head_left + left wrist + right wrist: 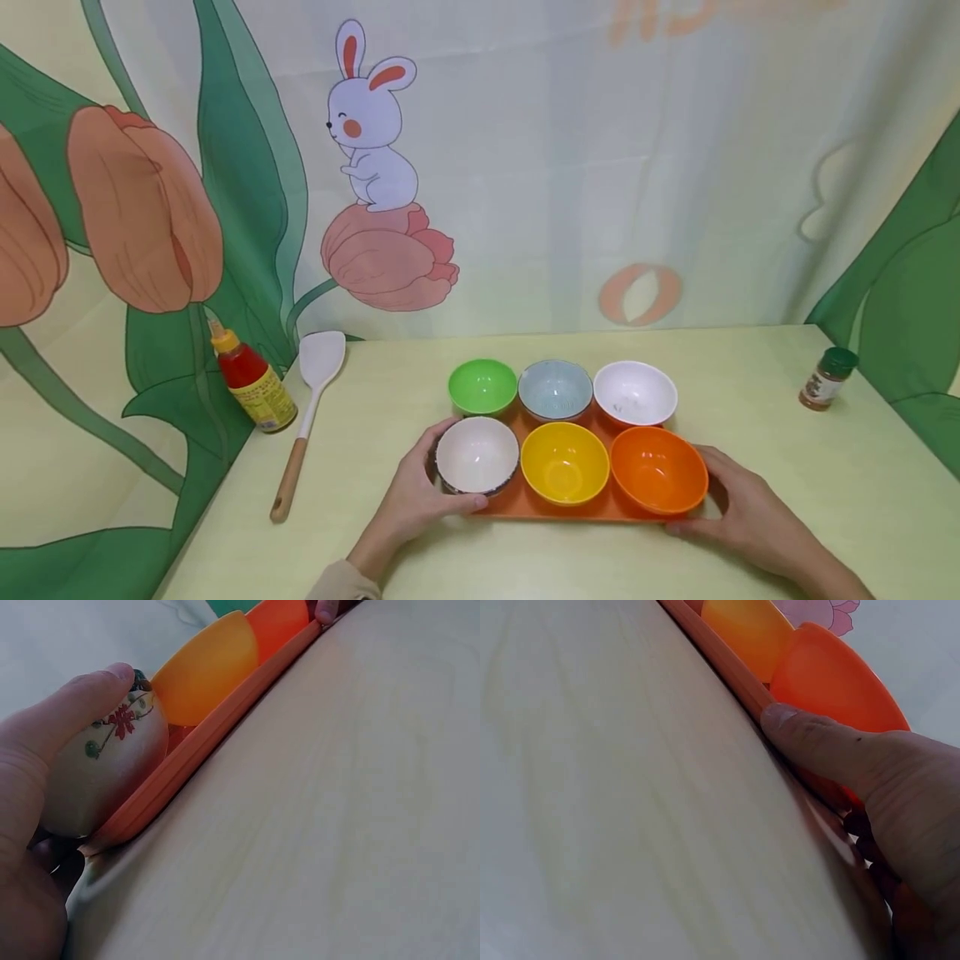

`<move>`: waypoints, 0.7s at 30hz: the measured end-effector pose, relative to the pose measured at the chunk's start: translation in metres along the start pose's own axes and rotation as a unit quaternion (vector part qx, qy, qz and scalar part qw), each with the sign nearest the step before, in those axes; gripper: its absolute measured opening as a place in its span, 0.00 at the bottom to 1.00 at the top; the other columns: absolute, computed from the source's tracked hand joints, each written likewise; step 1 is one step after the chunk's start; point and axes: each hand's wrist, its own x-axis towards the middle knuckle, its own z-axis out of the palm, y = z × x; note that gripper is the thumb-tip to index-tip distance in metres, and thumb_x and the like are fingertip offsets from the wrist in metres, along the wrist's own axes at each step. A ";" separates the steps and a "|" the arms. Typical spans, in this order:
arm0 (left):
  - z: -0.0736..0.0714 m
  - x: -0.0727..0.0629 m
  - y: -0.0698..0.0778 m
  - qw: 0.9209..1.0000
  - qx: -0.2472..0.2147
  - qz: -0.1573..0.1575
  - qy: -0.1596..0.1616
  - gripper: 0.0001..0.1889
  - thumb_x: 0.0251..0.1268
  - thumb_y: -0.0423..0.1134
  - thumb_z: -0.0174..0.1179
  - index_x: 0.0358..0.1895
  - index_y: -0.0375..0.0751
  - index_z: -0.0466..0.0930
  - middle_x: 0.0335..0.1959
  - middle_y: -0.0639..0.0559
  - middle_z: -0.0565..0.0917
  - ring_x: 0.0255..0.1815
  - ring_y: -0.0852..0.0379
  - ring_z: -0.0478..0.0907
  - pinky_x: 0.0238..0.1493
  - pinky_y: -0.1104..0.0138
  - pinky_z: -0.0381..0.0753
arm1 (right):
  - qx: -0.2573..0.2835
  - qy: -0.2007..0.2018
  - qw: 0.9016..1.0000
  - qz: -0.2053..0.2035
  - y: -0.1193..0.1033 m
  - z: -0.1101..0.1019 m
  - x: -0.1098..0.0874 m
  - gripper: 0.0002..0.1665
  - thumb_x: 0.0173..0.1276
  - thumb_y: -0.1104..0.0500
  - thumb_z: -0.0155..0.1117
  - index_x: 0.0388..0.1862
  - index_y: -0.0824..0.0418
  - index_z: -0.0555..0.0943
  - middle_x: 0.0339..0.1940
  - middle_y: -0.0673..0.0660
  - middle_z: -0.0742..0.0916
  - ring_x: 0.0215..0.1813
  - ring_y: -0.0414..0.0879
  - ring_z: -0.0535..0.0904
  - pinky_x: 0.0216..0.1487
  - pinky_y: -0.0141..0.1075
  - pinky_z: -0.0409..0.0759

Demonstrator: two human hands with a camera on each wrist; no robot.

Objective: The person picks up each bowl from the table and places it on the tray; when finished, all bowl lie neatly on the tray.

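Note:
An orange tray (525, 507) bears two rows of bowls. Its front row has a cream bowl (477, 457) with a painted red flower outside, a yellow bowl (565, 463) and an orange bowl (660, 471). Behind them stand a green bowl (483, 388), a grey-blue bowl (556, 392) and a white bowl (635, 393). My left hand (423, 487) grips the tray's left end, its thumb lying along the cream bowl in the left wrist view. With the thumb on the front edge, my right hand (750, 508) grips the right end; its other fingers are partly hidden.
On the left of the pale table (585, 562) lies a white spatula (308, 421) with a wooden handle, beside a red sauce bottle (255, 383) with a yellow label. A green-capped spice jar (827, 379) stands at the far right. A printed curtain (525, 167) hangs behind.

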 end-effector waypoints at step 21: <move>0.002 -0.002 0.001 0.997 -0.061 0.035 -0.018 0.70 0.47 0.41 0.92 0.92 0.51 0.52 0.86 0.46 0.68 0.85 0.42 0.67 0.88 0.38 0.60 | 0.046 0.001 0.999 -0.010 0.002 -0.010 -0.015 0.71 0.63 0.35 0.86 0.90 0.59 0.55 0.87 0.66 0.68 0.83 0.70 0.67 0.79 0.57 0.74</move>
